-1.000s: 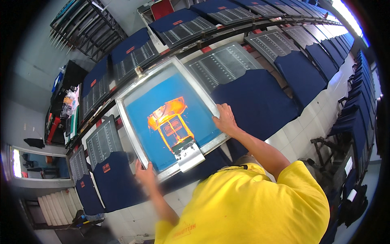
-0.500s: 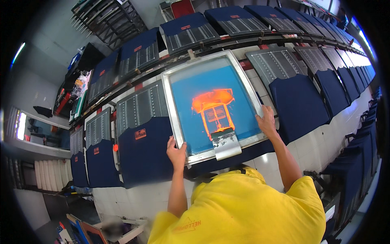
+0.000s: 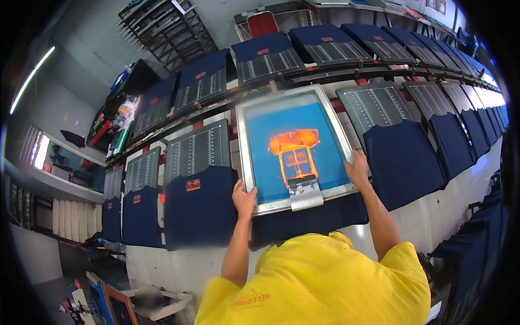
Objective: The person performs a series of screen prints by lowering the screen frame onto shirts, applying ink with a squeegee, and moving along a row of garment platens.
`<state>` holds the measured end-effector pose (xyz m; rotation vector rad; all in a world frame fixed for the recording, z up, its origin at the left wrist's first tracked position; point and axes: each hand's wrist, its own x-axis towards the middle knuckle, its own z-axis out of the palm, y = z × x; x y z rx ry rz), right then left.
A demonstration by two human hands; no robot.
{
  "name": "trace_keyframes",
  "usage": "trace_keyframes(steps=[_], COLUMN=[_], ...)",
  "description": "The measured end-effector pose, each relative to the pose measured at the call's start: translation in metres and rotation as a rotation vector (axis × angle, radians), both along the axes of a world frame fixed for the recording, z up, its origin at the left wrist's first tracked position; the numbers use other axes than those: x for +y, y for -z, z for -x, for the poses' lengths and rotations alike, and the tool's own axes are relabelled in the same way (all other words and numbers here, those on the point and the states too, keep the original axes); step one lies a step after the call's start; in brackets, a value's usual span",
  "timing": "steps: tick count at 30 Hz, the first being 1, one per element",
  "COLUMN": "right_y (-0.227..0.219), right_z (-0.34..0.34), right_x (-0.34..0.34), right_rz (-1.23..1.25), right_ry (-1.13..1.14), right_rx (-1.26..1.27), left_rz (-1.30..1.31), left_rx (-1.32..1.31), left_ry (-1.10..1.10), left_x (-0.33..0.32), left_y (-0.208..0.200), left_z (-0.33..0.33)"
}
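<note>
A screen printing frame (image 3: 245,154) with a pale metal rim and blue mesh (image 3: 273,119) is held in front of me above a navy garment piece (image 3: 330,216). Bright orange ink (image 3: 295,142) lies smeared over the mesh around a small rectangular design. A squeegee (image 3: 306,199) with a broad metallic handle rests inside the near side and sticks out over the rim. My left hand (image 3: 245,200) is closed on the frame's near left corner, thumb toward the top. My right hand (image 3: 357,170) grips its right side. The fingertips beneath the rim are hidden.
Left of the frame, a dark board (image 3: 199,149) carries a navy piece (image 3: 197,214) with an orange print. Another board (image 3: 376,103) stands close on the right. A second row of boards (image 3: 271,67) runs behind, past a rail (image 3: 197,104). Dark garments hang at right.
My view has tilted, so the surroundings sit lower and further right. Between the frame and the left board a gap now shows. Both hands keep their hold; the squeegee stays in place on the screen.
</note>
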<state>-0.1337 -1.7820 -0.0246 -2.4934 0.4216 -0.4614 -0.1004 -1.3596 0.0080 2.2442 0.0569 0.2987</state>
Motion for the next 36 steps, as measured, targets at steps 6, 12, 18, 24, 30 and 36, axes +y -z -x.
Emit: trace_keyframes(steps=[6, 12, 18, 24, 30, 36], right_y=[-0.001, 0.000, 0.004, 0.007, 0.022, 0.023], right_z=[-0.003, -0.004, -0.006, -0.007, -0.011, -0.012], right_x=[-0.001, -0.001, -0.003, -0.004, 0.001, -0.005], right_rz=[-0.001, 0.008, 0.042, 0.019, 0.081, 0.119], right_ry=[-0.013, -0.010, 0.011, -0.016, -0.001, 0.033], right_rx=[0.041, -0.038, 0.014, -0.038, -0.070, -0.007], left_rz=[0.000, 0.015, 0.032, 0.022, -0.035, -0.037], left_rx=[0.022, -0.003, 0.037, 0.077, 0.101, 0.150], left_ry=[-0.005, 0.042, 0.003, 0.014, 0.034, 0.075], left_x=[-0.003, 0.005, 0.002, 0.006, 0.010, 0.006], left_y=[-0.005, 0.019, 0.021, 0.025, 0.030, 0.030], left_z=[0.002, -0.006, -0.005, -0.008, -0.008, -0.013])
